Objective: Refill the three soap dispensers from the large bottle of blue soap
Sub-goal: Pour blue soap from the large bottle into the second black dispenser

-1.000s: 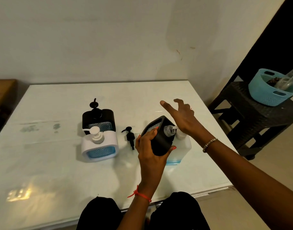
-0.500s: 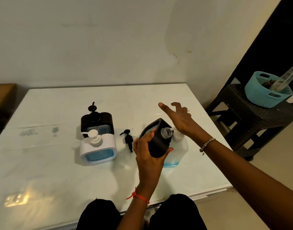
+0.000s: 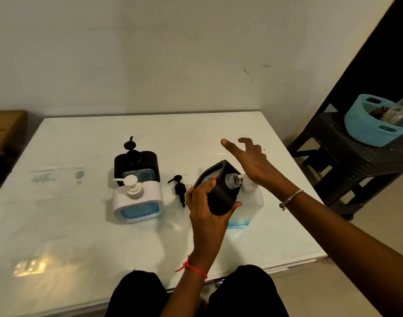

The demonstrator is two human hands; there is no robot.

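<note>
My left hand (image 3: 205, 218) grips a black soap dispenser (image 3: 221, 197) and holds it tilted above the table. Its clear open neck (image 3: 233, 180) points at the white nozzle of the large bottle of blue soap (image 3: 253, 202) just behind it. The palm of my right hand (image 3: 250, 161) rests on that bottle's pump head, with the fingers spread and straight. The removed black pump (image 3: 180, 188) lies on the table to the left. Further left stand a white dispenser (image 3: 137, 204) and, behind it, a second black dispenser (image 3: 136, 165), both with pumps fitted.
The white table (image 3: 81, 236) ends close to my knees. To the right, off the table, is a dark stool (image 3: 346, 161) carrying a blue basket (image 3: 374, 129). A wooden piece of furniture (image 3: 4, 126) sits at far left.
</note>
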